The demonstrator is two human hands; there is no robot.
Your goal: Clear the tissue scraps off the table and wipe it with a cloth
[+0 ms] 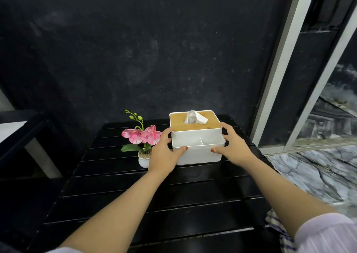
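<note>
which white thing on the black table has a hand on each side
The white tissue box with the wooden lid; left hand and right hand flank it. The small white flower pot stands untouched.

Left hand [163, 152] and right hand [231, 148] reach forward, arms extended, fingers spread in a clasp.

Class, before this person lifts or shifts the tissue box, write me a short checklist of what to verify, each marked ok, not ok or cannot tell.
1. Left hand on the tissue box: ok.
2. Right hand on its other side: ok.
3. Grip firm enough to lift: cannot tell.
4. Flower pot close beside the left hand, at risk of a knock: not ok.
5. Tissue scraps left on the table: none visible, ok.
6. Cloth at the table's near right edge, within reach: ok.
</note>
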